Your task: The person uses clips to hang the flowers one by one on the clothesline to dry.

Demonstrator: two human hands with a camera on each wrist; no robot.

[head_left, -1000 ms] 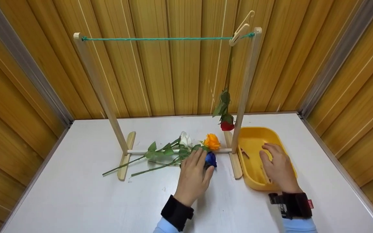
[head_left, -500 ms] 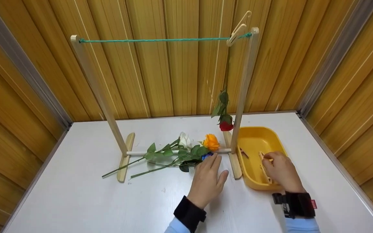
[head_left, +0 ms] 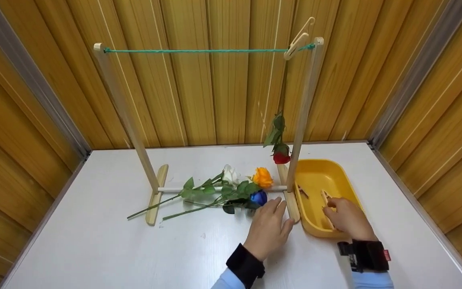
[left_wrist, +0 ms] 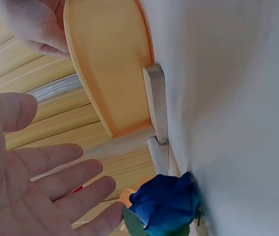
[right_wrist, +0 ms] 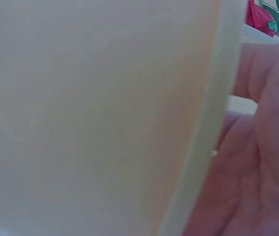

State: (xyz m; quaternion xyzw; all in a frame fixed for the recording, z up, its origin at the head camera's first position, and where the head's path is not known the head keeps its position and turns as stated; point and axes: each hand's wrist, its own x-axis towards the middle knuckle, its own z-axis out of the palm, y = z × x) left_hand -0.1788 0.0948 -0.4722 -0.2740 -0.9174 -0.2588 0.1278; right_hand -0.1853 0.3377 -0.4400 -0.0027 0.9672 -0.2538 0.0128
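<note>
In the head view my right hand (head_left: 350,218) reaches into the yellow tray (head_left: 313,232) and pinches a wooden clothespin (head_left: 325,197). The tray wall hides the fingertips in the right wrist view. My left hand (head_left: 268,228), palm with spread fingers (left_wrist: 75,172) in the left wrist view, hovers right of the blue rose (head_left: 258,198) and holds nothing. An orange rose (head_left: 262,177) and a white rose (head_left: 229,174) lie behind the blue one, stems to the left. A red rose (head_left: 281,155) hangs head down from another clothespin (head_left: 296,46) on the green cord (head_left: 195,51).
Two upright wooden posts (head_left: 306,112) carry the cord, with flat feet (head_left: 292,206) and a white crossbar (head_left: 169,189) on the white table (head_left: 106,249). A small dark reddish piece (head_left: 303,191) sits at the tray's left side. Wood-patterned panels (head_left: 191,100) enclose the table.
My left hand has moved right, off the blue rose and toward the tray. My right hand has lowered into the tray and closed its fingers on the clothespin.
</note>
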